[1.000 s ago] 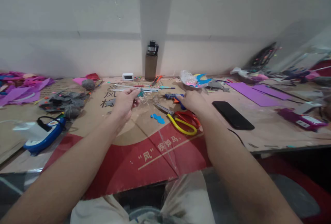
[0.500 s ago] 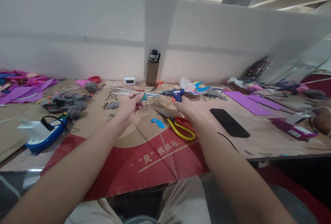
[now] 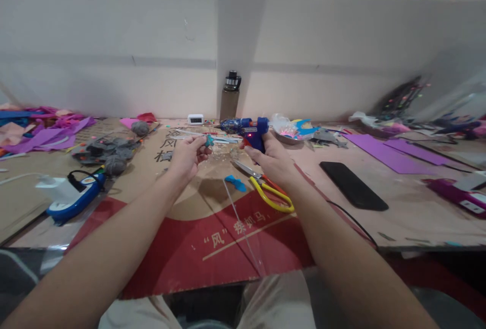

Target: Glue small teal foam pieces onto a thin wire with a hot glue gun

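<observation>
Glue gun (image 3: 255, 131), blue, sits gripped in the right hand (image 3: 274, 159), held over the middle of the bench (image 3: 412, 202) with its nozzle turned leftward, near a small teal piece (image 3: 209, 140) that the left hand (image 3: 190, 158) pinches between its fingertips. Below them, yellow-and-red-handled scissors (image 3: 259, 192) and a blue cutout (image 3: 236, 183) lie on printed cardboard (image 3: 170, 258) reaching the bench's near edge; a dark bottle (image 3: 230, 104) stands by the far edge, and a black phone (image 3: 353, 185) lies right of the scissors.

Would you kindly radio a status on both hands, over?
Left hand pinching small teal piece. Right hand gripping blue glue gun. Scissors close by, on cardboard.
</observation>
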`<state>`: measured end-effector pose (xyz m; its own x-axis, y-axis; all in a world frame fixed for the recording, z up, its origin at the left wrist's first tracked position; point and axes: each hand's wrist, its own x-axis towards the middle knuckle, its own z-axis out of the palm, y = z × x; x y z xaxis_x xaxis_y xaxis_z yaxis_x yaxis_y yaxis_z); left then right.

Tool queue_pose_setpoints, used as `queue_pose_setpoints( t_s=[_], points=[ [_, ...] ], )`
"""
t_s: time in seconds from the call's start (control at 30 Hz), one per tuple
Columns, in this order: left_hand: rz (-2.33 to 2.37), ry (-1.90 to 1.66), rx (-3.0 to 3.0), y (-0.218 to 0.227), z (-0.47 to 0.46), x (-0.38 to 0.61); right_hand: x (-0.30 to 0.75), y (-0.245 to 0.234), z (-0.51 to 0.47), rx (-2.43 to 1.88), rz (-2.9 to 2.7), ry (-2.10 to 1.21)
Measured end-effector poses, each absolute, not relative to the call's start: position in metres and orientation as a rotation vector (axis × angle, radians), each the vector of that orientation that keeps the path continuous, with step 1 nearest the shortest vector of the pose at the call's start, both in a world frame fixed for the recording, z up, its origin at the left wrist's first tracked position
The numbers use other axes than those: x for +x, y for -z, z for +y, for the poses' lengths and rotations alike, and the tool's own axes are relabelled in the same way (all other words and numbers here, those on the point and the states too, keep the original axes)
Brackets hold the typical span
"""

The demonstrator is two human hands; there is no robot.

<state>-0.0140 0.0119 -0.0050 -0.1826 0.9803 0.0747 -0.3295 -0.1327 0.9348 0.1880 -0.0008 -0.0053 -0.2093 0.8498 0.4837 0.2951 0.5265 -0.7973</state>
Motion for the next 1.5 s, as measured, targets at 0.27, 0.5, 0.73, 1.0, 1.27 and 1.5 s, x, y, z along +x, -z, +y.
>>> queue_pose_setpoints(
  t_s=[0.27,0.5,0.73,1.0,1.27,1.5],
  points=[
    [1.026,-1.562,0.971,0.006,0.01,-0.014,0.184,-0.001,-0.01,-1.019,-1.932,-0.415],
    [1.022,-1.559,0.971,0.004,0.008,-0.013,0.183,-0.001,-0.011,-1.062,-1.949,-0.374],
    [1.024,-1.566,0.975,0.005,0.008,-0.012,0.181,-0.004,-0.015,-1.075,-1.964,-0.392],
    [1.026,-1.571,0.98,0.005,0.007,-0.011,0.182,-0.004,-0.017,-1.057,-1.999,-0.323],
    [1.038,-1.577,0.956,0.0,0.005,-0.01,0.183,-0.003,-0.016,-1.057,-2.011,-0.274],
    [1.029,-1.568,0.977,0.001,0.005,-0.012,0.185,-0.001,-0.014,-1.105,-2.024,-0.214]
  ],
)
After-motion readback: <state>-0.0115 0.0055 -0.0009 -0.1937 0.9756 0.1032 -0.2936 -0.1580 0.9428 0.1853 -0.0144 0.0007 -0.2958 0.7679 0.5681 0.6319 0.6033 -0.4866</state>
